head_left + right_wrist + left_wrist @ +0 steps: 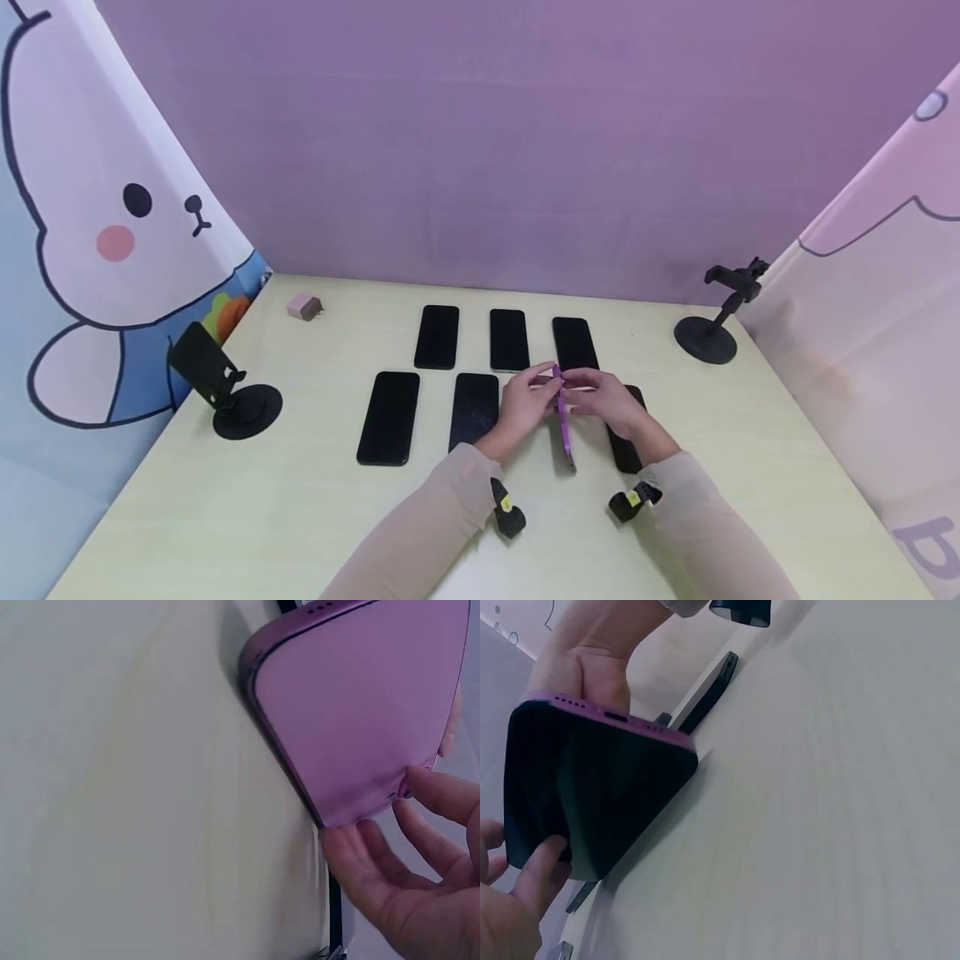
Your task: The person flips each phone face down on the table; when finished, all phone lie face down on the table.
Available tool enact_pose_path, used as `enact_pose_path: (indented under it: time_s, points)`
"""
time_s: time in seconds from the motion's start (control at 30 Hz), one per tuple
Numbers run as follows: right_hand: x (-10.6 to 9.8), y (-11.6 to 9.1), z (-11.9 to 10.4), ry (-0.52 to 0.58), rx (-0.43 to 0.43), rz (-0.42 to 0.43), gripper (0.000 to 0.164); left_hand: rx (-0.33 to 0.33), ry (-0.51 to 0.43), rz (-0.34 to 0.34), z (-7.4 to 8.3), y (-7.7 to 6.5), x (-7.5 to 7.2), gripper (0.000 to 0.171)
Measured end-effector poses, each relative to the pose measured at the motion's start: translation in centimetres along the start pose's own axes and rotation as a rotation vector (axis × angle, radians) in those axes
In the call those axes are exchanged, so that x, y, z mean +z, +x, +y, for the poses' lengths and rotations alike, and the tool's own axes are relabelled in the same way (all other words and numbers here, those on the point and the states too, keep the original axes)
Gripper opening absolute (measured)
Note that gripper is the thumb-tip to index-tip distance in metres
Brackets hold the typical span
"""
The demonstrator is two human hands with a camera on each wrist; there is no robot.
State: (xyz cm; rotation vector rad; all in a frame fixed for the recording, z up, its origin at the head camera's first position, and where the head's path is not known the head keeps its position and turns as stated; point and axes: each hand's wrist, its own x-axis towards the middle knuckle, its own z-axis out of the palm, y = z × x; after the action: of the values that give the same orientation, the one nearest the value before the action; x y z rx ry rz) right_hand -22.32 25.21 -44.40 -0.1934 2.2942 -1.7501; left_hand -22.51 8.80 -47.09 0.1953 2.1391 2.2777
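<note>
I hold a slim rectangular phone with a purple frame and back and a dark screen (565,429) on its edge over the pale wooden worktop (300,500). My left grip (519,408) pinches its far end on the screen side; my right grip (609,404) pinches that end from the purple-back side. Whether its lower edge touches the worktop, I can't tell.

Six black-screened phones already lie flat around the purple phone: a row of three (509,340) beyond it, one (625,450) just to its right, one (472,408) near its left and another (388,418) farther left. By my judgement those six are laid out, and only the purple phone is not yet down flat. Black round-based stands (247,412) are well apart on either side of it.
</note>
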Motion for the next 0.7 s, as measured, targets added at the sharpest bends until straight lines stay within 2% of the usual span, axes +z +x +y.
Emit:
enact_pose_path:
  time_s: [0.23,0.3,0.5,0.7]
  points:
    - [0.3,0.2,0.7,-0.174,-0.007,0.033,0.039,-0.004,0.065,-0.012,0.1,0.2,-1.0,0.034]
    - [0.3,0.2,0.8,-0.223,0.006,0.051,0.038,0.0,0.123,-0.014,0.0,0.2,-1.2,0.034]
    - [0.6,0.3,0.8,-0.34,0.059,0.114,0.033,0.046,0.373,-0.001,-0.7,0.4,-1.6,0.032]
    - [1.0,0.5,0.0,-0.444,0.108,0.124,0.032,0.038,0.491,-0.022,-0.7,0.5,-1.7,0.033]
